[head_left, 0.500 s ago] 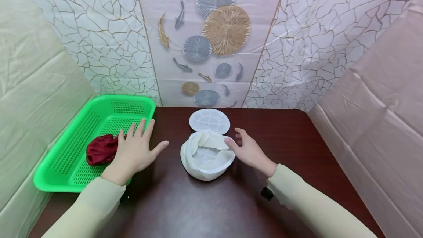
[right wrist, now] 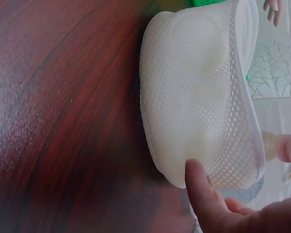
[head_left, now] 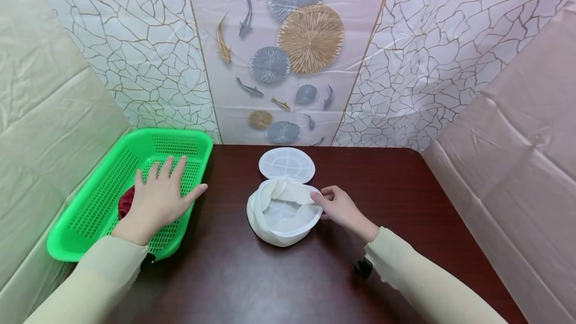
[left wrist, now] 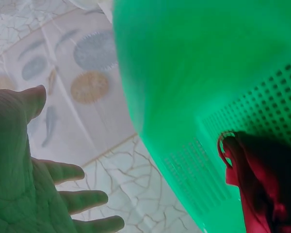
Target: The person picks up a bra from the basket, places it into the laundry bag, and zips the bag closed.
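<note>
A round white mesh laundry bag (head_left: 281, 234) stands on the table with its top open; its round lid (head_left: 286, 164) is folded back behind it. My right hand (head_left: 344, 211) is at the bag's right side. In the right wrist view, a fingertip (right wrist: 194, 170) touches the outer mesh, and the thumb (right wrist: 287, 145) is beyond the rim with a gap between. Over the green basket (head_left: 101, 251) my left hand (head_left: 159, 199) is spread, holding nothing. Dark red cloth (left wrist: 262, 184) with a thin loop lies in the basket, mostly hidden by that hand in the head view.
The dark brown table (head_left: 382, 179) carries the basket on the left and the bag near the middle. Patterned wall covering (head_left: 310, 39) rises behind the table. Beige fabric (head_left: 513, 144) borders the right side, with similar fabric on the left.
My left hand has moved left, farther over the basket, covering more of the red cloth. My right hand's fingers have come in around the bag's right side. The bag has hardly moved.
</note>
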`<move>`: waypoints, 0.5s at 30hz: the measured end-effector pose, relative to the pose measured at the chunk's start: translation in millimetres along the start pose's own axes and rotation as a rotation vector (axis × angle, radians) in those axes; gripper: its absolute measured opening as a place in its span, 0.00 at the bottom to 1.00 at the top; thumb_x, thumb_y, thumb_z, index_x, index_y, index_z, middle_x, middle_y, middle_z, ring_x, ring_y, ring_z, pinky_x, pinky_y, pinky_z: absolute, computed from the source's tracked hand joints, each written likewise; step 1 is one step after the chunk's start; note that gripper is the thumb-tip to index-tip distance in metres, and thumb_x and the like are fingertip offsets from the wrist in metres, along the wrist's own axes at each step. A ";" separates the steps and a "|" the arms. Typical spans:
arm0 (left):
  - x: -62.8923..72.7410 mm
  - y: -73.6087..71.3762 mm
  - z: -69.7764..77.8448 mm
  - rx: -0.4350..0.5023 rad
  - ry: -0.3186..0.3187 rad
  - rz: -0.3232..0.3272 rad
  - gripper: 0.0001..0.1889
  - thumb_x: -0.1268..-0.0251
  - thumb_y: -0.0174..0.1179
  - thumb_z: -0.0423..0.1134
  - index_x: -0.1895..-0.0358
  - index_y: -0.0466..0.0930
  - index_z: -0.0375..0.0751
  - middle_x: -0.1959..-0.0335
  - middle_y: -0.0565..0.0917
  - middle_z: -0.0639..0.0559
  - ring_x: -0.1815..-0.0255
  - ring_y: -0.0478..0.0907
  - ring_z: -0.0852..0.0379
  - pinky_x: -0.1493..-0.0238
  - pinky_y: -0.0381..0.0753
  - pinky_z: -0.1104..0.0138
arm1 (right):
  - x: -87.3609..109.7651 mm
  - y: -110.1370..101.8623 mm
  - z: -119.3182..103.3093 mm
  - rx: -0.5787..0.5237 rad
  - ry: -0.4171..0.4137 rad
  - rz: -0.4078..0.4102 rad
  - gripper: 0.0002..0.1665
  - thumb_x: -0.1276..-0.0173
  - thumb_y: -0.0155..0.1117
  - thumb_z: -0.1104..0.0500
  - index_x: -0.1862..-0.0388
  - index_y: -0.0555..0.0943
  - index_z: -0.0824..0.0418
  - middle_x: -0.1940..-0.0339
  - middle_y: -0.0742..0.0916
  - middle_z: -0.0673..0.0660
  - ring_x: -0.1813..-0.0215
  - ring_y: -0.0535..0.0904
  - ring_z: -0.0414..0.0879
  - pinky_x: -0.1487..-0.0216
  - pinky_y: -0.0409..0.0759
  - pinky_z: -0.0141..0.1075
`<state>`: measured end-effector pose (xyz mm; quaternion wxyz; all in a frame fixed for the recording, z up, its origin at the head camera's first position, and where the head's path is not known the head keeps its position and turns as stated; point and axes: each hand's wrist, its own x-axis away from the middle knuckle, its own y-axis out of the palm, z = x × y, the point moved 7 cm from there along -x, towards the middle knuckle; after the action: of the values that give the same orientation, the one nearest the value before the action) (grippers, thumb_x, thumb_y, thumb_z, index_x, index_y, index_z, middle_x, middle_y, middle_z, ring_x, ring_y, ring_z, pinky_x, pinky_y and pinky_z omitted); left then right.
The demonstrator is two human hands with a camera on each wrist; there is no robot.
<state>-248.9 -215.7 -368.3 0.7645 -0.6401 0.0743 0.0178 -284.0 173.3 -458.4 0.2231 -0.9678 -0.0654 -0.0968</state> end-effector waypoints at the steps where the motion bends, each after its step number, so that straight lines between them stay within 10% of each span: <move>1: -0.7 -1.2 -2.9 0.000 -0.002 0.002 0.52 0.40 0.39 0.77 0.23 0.48 0.40 0.28 0.55 0.29 0.33 0.50 0.23 0.39 0.37 0.29 | -0.3 -0.2 1.0 -0.006 0.006 0.002 0.32 0.32 0.63 0.47 0.43 0.69 0.71 0.54 0.79 0.66 0.65 0.84 0.49 0.57 0.82 0.46; 15: -18.9 11.8 -48.1 0.033 -0.066 -0.139 0.54 0.40 0.37 0.77 0.27 0.51 0.31 0.31 0.56 0.24 0.34 0.50 0.21 0.42 0.42 0.27 | -1.9 -4.3 7.2 0.095 -0.025 0.059 0.15 0.32 0.62 0.56 0.59 0.76 0.68 0.69 0.83 0.59 0.65 0.83 0.54 0.67 0.79 0.34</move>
<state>-273.4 -259.5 -385.4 0.7762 -0.6303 0.0046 -0.0153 -285.5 180.2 -463.3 0.2707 -0.9587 -0.0441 -0.0746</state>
